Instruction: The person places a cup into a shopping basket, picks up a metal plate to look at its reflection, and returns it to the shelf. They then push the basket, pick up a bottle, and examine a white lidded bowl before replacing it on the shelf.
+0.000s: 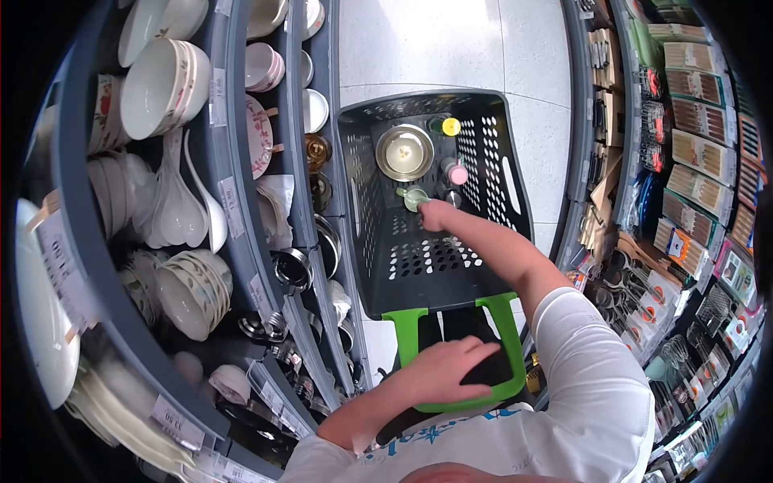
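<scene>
Far left of both hands, floral white ceramic bowls [165, 88] and white ladle-like spoons [181, 201] crowd the grey shelving [233, 201], apparently nested to save room. Nearer, the shelf edge closely flanks the black perforated plastic basket [443, 298], limiting sideways room.

Inside, beyond the right hand [439, 216], sits a round shiny metal bowl [405, 153]. The clear, greenish cup with a green handle [415, 199] is at that hand's fingertips, which are drawn narrow on its near rim, holding it, probably to keep it upright. Just past the hand, a pink-capped container [457, 175] and a yellow-capped jar [451, 127] could hinder reaching deeper.

The left hand [451, 370] is empty, fingers loosely spread above the green plastic handle [511, 354], perhaps to steady the basket; contact is unclear. To the right of both hands, packaged utensils [636, 298] line another rack.
</scene>
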